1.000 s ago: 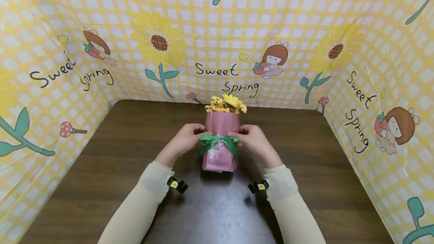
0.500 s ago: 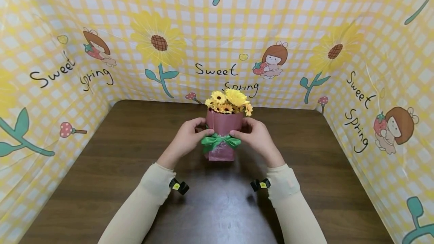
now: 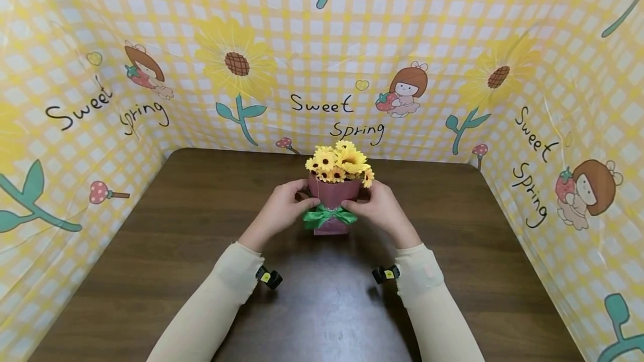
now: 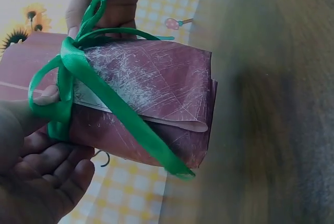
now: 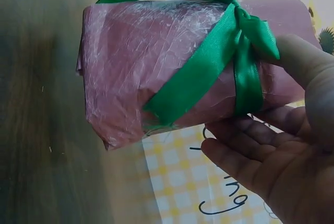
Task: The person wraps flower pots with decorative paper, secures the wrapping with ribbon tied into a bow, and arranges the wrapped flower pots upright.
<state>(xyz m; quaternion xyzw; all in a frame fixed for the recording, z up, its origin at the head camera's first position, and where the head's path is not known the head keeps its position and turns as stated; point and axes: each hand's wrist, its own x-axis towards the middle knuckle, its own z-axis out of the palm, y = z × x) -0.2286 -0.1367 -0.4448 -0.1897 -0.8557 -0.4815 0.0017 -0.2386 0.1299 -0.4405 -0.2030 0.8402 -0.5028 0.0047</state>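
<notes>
A bouquet of yellow flowers point(image 3: 334, 163) stands in a mauve-pink paper wrap point(image 3: 337, 190), held upright between both hands over the table. Green ribbon point(image 3: 329, 217) is tied in a bow round its middle. My left hand point(image 3: 287, 205) grips the wrap's left side, its thumb on the front just above the bow. On the right side my right hand point(image 3: 379, 208) holds it the same way, thumb in front and fingers behind. Whitish scuffs and a folded flap show on the lower wrap point(image 4: 141, 83) in the left wrist view. A ribbon tail point(image 5: 193, 83) hangs down in the right wrist view.
The dark brown wooden table point(image 3: 322, 300) spreads under both forearms. Yellow checked cloth point(image 3: 312, 43) with printed flowers and lettering rises along the back and both sides. Each wrist bears a small black camera, one of them the left wrist camera point(image 3: 269, 277).
The bouquet's top has tipped toward me, so the flower faces now show. Its base has swung away, and both hands have moved with it. In the last half second it has lowered slightly.
</notes>
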